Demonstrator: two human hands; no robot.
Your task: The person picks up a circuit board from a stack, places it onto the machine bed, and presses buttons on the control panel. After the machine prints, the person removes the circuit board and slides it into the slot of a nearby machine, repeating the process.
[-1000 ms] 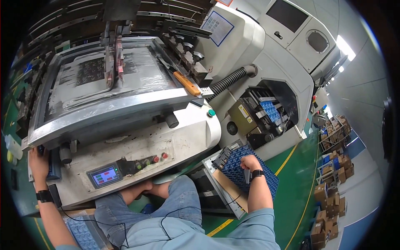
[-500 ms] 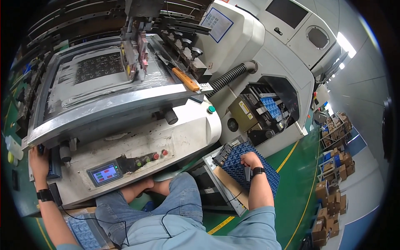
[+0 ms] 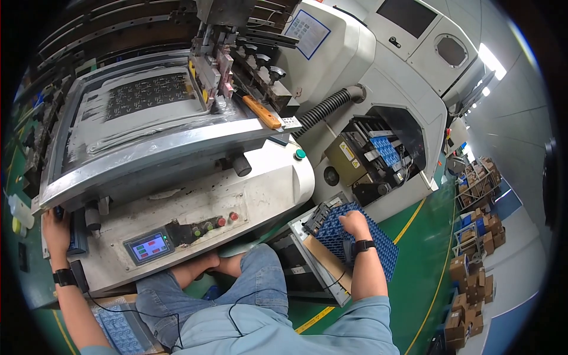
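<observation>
Two hands are at work, well apart. Left hand point(image 3: 56, 228) grips the dark lever point(image 3: 61, 214) at the near left corner of the grey printing machine point(image 3: 177, 195), fingers closed around it. Right hand point(image 3: 354, 225) rests with curled fingers on the stack of blue trays point(image 3: 378, 248), at its upper corner; whether it grips a tray I cannot tell. Between the hands sits the small control screen point(image 3: 148, 246).
</observation>
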